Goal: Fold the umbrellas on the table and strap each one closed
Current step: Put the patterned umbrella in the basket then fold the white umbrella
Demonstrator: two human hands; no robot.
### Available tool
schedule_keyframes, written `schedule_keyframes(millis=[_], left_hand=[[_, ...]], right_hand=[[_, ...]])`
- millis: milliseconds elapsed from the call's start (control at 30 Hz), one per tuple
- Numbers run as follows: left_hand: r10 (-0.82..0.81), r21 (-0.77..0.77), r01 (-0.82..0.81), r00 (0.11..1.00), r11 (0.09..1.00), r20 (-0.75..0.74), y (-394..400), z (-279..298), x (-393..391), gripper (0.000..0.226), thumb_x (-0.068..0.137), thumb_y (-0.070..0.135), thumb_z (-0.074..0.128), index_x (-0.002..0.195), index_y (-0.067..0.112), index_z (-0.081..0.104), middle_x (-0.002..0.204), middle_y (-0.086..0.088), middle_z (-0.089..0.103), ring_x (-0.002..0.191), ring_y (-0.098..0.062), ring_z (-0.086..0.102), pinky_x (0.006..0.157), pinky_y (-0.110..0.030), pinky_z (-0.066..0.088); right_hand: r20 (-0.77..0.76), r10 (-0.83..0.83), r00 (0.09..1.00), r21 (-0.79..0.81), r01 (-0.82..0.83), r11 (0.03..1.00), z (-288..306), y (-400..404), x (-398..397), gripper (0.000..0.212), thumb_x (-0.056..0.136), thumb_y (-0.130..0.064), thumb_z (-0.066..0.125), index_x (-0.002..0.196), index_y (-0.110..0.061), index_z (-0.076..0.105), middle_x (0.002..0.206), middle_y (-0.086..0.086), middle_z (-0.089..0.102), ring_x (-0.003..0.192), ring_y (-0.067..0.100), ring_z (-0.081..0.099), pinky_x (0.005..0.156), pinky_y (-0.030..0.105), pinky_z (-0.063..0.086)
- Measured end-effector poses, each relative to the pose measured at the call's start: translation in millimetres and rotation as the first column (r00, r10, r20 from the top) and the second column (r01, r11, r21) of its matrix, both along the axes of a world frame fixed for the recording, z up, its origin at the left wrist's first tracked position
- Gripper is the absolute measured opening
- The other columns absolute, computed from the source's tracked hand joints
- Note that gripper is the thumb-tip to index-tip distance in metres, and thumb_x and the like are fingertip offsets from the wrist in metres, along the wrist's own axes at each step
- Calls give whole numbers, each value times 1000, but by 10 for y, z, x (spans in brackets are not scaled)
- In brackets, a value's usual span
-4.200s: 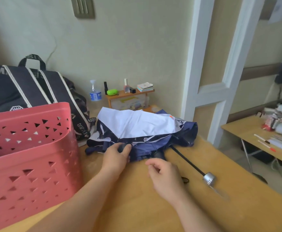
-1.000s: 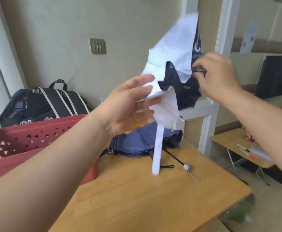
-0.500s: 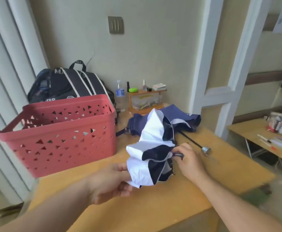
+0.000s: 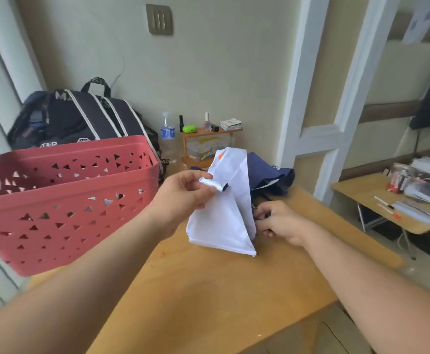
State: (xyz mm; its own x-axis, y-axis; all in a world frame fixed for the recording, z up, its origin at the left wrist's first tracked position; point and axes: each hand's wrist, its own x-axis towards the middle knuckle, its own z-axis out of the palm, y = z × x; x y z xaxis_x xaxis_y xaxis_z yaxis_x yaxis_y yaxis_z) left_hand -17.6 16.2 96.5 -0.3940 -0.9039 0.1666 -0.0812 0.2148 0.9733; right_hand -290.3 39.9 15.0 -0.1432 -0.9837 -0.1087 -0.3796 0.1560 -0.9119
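Both forearms reach in from the near edge over the wooden table [image 4: 209, 290]. The right hand [image 4: 281, 223] sits low, just above the tabletop, its fingers curled round something dark at the base of the white umbrella [image 4: 224, 215]; the cloth hides what exactly it grips. The left hand [image 4: 183, 192] is raised higher, palm turned toward the right, thumb and forefinger pinching a rolled corner of the white canopy with a bit of navy trim showing at the pinch. The white umbrella stands between the two hands as a loose, tent-like drape, its lower hem resting on the table and an orange mark near its top edge. To the left, the red plastic basket [image 4: 63, 200] with triangular cut-outs stands on the table; what can be seen of its inside shows nothing in it, though its floor is out of view. Just behind the white umbrella lies a navy umbrella [image 4: 270, 175], crumpled on the far part of the table. Beyond the basket, a black duffel bag [image 4: 81, 116] with white stripes leans at the wall, beside a spray bottle [image 4: 167, 131] and a small wooden shelf [image 4: 209, 146] that carries a green item and small bottles on top and a clear box of small items beneath.
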Motion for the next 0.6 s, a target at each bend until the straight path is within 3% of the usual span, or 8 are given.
schedule_keyframes(millis=[100, 200, 233, 300, 367, 467, 533, 600], left_hand=[[28, -92, -25, 999, 995, 26, -57, -1, -12, 15, 89, 30, 83, 94, 18, 76, 77, -10, 52, 65, -20, 50, 63, -31, 42], [45, -240, -10, 989, 971, 138, -13, -53, 59, 14, 82, 37, 86, 83, 26, 78, 80, -6, 54, 56, -13, 49, 54, -27, 42], [25, -266, 29, 980, 963, 196, -8, -98, 114, 13, 80, 38, 86, 83, 28, 78, 89, -3, 60, 68, -15, 59, 63, -30, 51], [-95, -248, 180, 942, 952, 322, 13, -230, 257, 12, 78, 35, 86, 84, 27, 79, 103, 4, 68, 98, -18, 67, 90, -39, 55], [-188, -186, 279, 899, 942, 396, 58, -375, 418, 11, 79, 33, 85, 84, 26, 78, 110, 6, 72, 111, -14, 68, 101, -37, 53], [-188, -131, 216, 962, 968, 198, 141, -530, 606, 15, 82, 28, 85, 83, 17, 75, 103, -15, 73, 100, -27, 70, 92, -41, 53], [-108, -75, 108, 994, 991, -4, 188, -586, 648, 33, 79, 39, 91, 88, 13, 73, 105, -31, 67, 93, -36, 63, 87, -53, 48], [-129, 23, 135, 976, 991, -174, 253, -647, 635, 48, 70, 48, 94, 90, 11, 71, 101, -34, 66, 94, -40, 63, 94, -58, 51]], right_hand=[[26, -141, 990, -228, 143, 963, 91, -114, 10, 20, 83, -3, 83, 99, -10, 72, 80, 3, 64, 69, 14, 57, 59, 21, 50], [-106, -81, 991, -208, 58, 976, -64, -184, -48, 36, 86, -14, 81, 113, -32, 65, 119, 1, 61, 99, 13, 61, 87, 30, 55], [-260, -47, 964, -138, 11, 990, -176, -189, -48, 38, 90, -20, 76, 119, -37, 57, 128, -3, 52, 105, 16, 59, 91, 35, 54], [-607, -19, 794, -66, -27, 997, -436, -181, -14, 41, 96, -29, 67, 128, -39, 43, 134, -6, 35, 117, 23, 52, 101, 43, 49], [-663, -125, 738, -206, -19, 978, -586, -192, 37, 40, 97, -24, 67, 129, -30, 42, 132, -3, 32, 119, 26, 48, 101, 42, 45], [-392, -410, 824, -500, 183, 846, -473, -249, 83, 41, 87, -13, 81, 115, -14, 51, 124, 3, 39, 99, 24, 52, 82, 34, 42], [-283, -483, 829, -531, 284, 799, -345, -319, 83, 44, 82, -15, 87, 110, -12, 52, 119, 3, 41, 96, 23, 51, 81, 31, 40], [-345, -395, 852, -457, 216, 863, -309, -336, 69, 41, 84, -17, 85, 114, -15, 56, 120, 2, 46, 105, 24, 54, 85, 28, 38]])
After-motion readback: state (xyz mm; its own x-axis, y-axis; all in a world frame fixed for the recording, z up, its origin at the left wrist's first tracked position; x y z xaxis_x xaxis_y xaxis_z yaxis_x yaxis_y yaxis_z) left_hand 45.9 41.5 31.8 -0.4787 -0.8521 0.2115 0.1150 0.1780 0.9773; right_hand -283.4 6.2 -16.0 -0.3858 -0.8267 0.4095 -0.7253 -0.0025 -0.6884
